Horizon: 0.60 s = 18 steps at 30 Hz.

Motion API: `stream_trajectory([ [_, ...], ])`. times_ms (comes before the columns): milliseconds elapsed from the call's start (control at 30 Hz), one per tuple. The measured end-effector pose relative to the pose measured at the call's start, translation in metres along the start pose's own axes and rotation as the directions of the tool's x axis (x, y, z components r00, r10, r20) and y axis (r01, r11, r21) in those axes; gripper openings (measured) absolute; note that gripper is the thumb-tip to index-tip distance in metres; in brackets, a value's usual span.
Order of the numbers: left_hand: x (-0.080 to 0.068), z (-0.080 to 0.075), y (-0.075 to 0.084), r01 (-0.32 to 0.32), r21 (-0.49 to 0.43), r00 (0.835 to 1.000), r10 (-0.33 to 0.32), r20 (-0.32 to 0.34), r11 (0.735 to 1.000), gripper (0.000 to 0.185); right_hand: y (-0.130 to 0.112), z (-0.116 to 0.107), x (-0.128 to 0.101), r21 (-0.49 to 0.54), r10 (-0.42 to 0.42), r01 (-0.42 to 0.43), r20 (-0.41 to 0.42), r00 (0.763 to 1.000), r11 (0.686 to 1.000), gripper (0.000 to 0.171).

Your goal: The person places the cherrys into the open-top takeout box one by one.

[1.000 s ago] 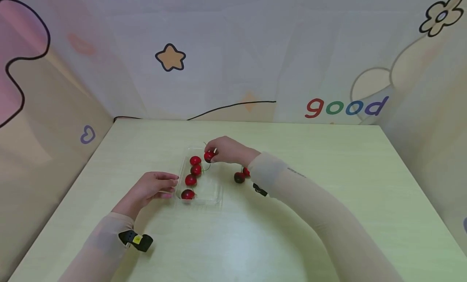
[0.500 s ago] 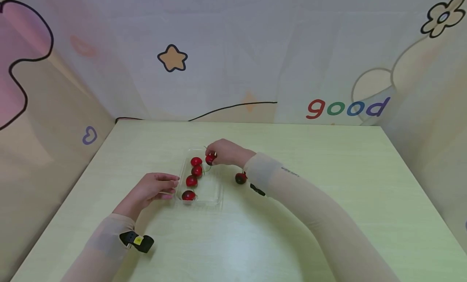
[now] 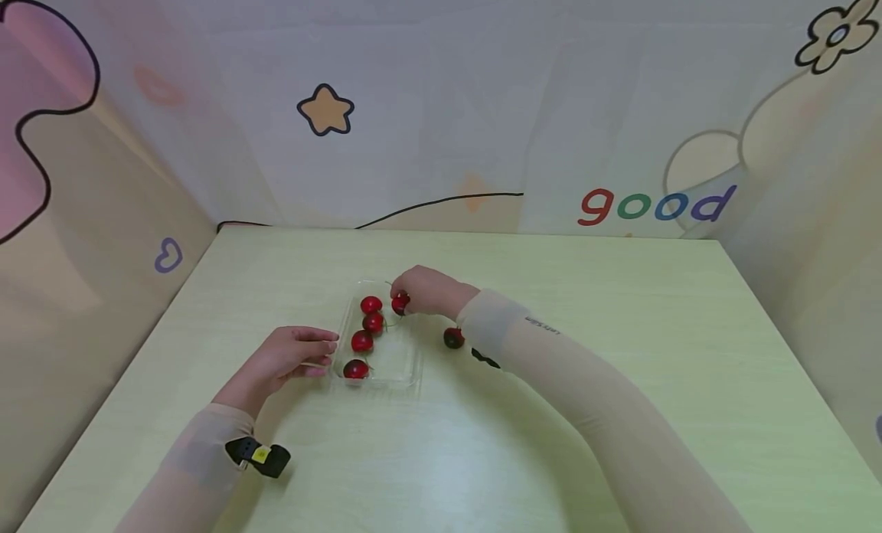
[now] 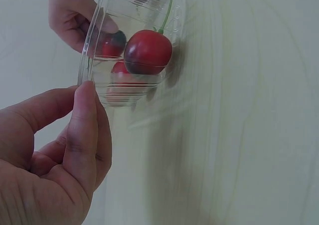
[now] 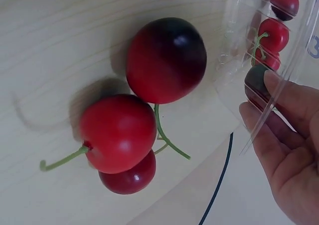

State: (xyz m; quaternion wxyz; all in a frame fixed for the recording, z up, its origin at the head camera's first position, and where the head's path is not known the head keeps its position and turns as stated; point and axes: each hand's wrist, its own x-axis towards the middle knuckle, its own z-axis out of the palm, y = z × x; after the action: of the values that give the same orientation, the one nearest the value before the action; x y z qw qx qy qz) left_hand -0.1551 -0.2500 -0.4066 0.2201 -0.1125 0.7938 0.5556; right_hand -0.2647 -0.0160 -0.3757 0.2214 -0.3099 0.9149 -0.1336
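At the left edge of a clear plastic container [image 3: 393,368], my left hand [image 3: 285,357] pinches the rim between thumb and fingers, as the left wrist view shows. Several red cherries [image 3: 361,341] with green stems lie in a line along the container's left side. My right hand [image 3: 434,292] reaches in at the far right corner and pinches a dark red cherry [image 5: 255,83] between thumb and fingertips. Through the clear wall, the right wrist view shows this cherry beside the others. Whether it touches the container's bottom, I cannot tell.
Right of the container, 3 loose cherries [image 5: 119,132] lie close together on the pale wooden table [image 3: 620,326]. In the head view the right sleeve [image 3: 503,318] hides most of them. A printed cloth backdrop [image 3: 441,96] stands behind and at the sides.
My right hand has moved slightly down and to the right in the head view with the cherry. The sleeve now covers more of the loose cherries. My left hand keeps its place.
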Motion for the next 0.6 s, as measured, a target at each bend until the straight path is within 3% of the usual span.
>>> stream_trajectory([
  [267,0.0004,-0.0004,0.0016,0.001,0.006,1.000,-0.001,0.000,1.000,0.042,-0.0004,0.0048,0.0049,-0.160,-0.026,0.025,-0.003,1.000,0.987,0.032],
  [600,0.0038,-0.0016,-0.0008,-0.009,-0.001,1.000,0.009,0.020,1.000,0.040,-0.0076,0.0071,0.0045,-0.252,0.008,-0.003,0.018,1.000,0.968,0.025],
])
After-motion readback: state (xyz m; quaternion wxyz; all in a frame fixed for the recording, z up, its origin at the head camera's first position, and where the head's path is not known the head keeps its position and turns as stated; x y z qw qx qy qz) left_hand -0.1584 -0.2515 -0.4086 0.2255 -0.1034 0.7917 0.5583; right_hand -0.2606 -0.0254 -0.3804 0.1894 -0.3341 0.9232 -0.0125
